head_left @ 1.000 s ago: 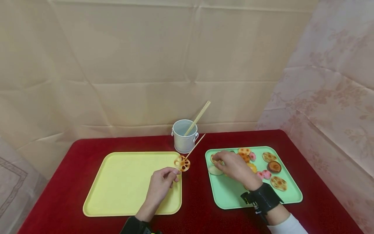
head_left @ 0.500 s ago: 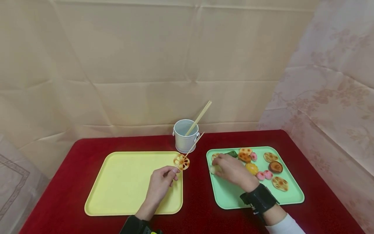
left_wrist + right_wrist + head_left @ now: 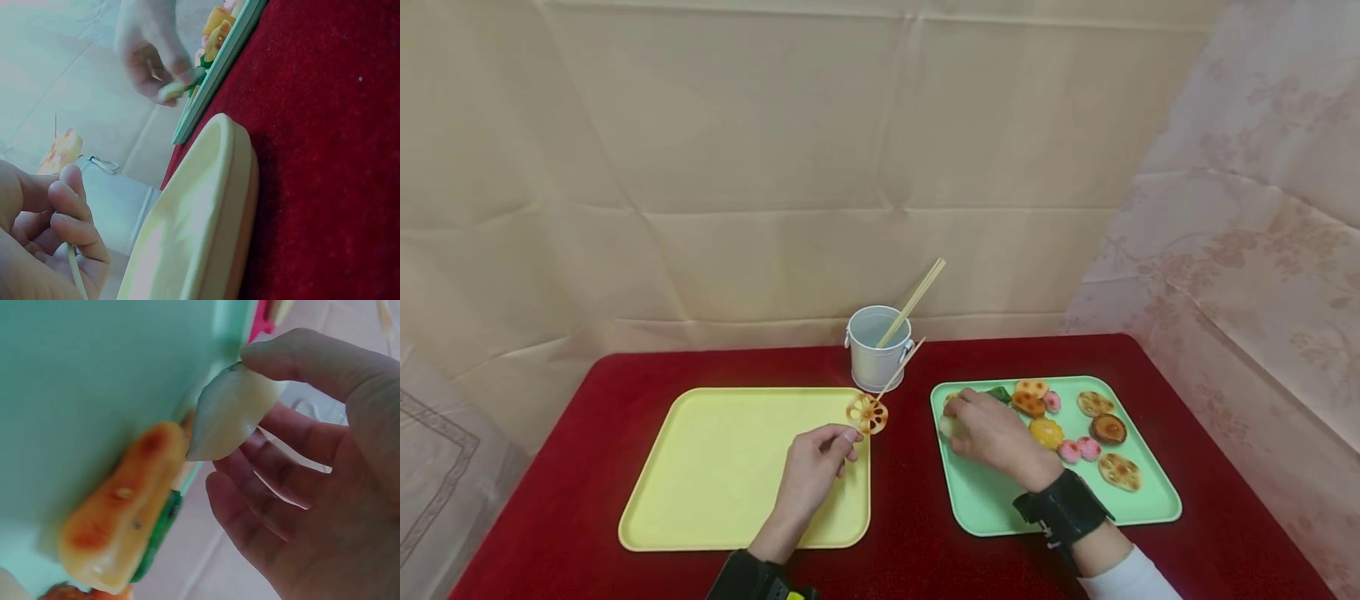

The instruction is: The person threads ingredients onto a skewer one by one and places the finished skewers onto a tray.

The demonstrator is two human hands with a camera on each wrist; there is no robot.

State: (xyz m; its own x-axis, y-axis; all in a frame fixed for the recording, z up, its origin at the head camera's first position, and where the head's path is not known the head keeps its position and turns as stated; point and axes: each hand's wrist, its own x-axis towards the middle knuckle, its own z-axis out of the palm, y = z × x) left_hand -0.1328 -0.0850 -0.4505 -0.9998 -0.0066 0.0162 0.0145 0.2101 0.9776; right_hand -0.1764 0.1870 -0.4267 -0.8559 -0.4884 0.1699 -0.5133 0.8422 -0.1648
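My left hand (image 3: 808, 471) pinches a thin wooden skewer (image 3: 901, 368) over the right edge of the yellow tray (image 3: 722, 475). A browned lotus root slice (image 3: 867, 414) is threaded on the skewer just above the fingertips; the stick's bare tip points up and away. Over the left side of the green tray (image 3: 988, 500), my right hand (image 3: 1000, 437) pinches a pale whitish slice (image 3: 231, 412) between thumb and fingers. In the right wrist view, a yellow piece with browned spots (image 3: 125, 506) and a dark green piece (image 3: 159, 534) lie close to it.
A small white metal bucket (image 3: 874, 367) with several skewers (image 3: 913, 302) leaning in it stands between the trays at the back. On the green tray lie a mushroom cap (image 3: 1108, 429), pink balls (image 3: 1078, 451), a yellow round piece (image 3: 1046, 433) and browned slices (image 3: 1120, 472).
My right hand has shifted slightly toward the near left of the green tray and gripped the pale slice, which lay flat there before. The left hand holds its skewer in nearly the same place.
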